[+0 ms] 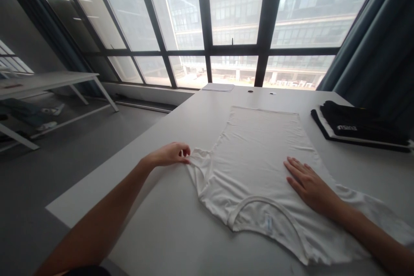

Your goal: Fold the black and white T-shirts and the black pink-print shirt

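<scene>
A white T-shirt (258, 151) lies spread on the white table, its neckline towards me and its hem at the far side. Wrinkles run across the shoulders, and a small label shows inside the collar. My left hand (173, 154) pinches the edge of the left-side sleeve, which is bunched and slightly raised. My right hand (305, 181) rests flat on the right part of the shirt's body, fingers stretched out. Beneath my right forearm the other sleeve spreads towards the table's right side.
A stack of folded black and white clothes (359, 125) sits at the right. Some white paper (218, 87) lies at the far edge of the table (155, 224). Another white table (64, 78) stands to the left, beyond the grey floor. Tall windows and a blue curtain (365, 39) close off the back.
</scene>
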A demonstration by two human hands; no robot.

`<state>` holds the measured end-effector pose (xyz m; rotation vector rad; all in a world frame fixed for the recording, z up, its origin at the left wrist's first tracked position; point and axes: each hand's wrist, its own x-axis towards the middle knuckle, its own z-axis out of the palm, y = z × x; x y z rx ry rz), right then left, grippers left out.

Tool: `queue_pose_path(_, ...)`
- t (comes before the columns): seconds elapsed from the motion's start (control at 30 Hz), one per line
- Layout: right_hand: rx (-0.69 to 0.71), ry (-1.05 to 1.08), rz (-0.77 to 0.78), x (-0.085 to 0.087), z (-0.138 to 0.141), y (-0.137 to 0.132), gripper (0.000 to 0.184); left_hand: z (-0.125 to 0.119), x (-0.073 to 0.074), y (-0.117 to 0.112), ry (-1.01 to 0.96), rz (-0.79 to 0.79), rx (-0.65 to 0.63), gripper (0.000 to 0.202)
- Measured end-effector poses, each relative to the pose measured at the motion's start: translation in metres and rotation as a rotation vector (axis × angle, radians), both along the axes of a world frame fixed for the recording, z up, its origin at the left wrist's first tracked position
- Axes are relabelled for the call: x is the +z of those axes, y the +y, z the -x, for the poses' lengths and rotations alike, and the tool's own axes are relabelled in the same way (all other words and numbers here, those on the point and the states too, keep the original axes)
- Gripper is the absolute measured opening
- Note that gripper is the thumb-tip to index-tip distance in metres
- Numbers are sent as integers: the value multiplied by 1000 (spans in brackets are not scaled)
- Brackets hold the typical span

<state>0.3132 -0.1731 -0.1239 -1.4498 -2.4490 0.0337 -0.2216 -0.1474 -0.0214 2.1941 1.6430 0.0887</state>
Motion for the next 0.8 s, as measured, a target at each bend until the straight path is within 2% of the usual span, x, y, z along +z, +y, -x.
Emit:
queue_pose_path(0.13, 0, -11, 0, 1, 0, 0, 56, -4, -5, 2, -62, -39, -55, 33)
queue_pose_path(0.33, 6, 6, -10, 4, 1, -2, 55, -16, -3, 3, -225, -53, -187, 39)
queue_pose_path(0.4, 8, 8, -11, 4, 1, -2, 55, -19, -2, 3, -295, -55, -166, 40)
queue_pose_path(0.57, 7, 9, -11, 4, 1, -2, 54, -16, 2, 2, -501, 41, -16, 44)
queue_pose_path(0.63, 6, 2, -10, 3, 0, -2, 54, -13, 3, 2, -555, 33, -6, 43)
queue_pose_path(0.8, 6, -4, -17, 2, 0, -1, 54, -9, -2, 4, -544, -9, 53, 44)
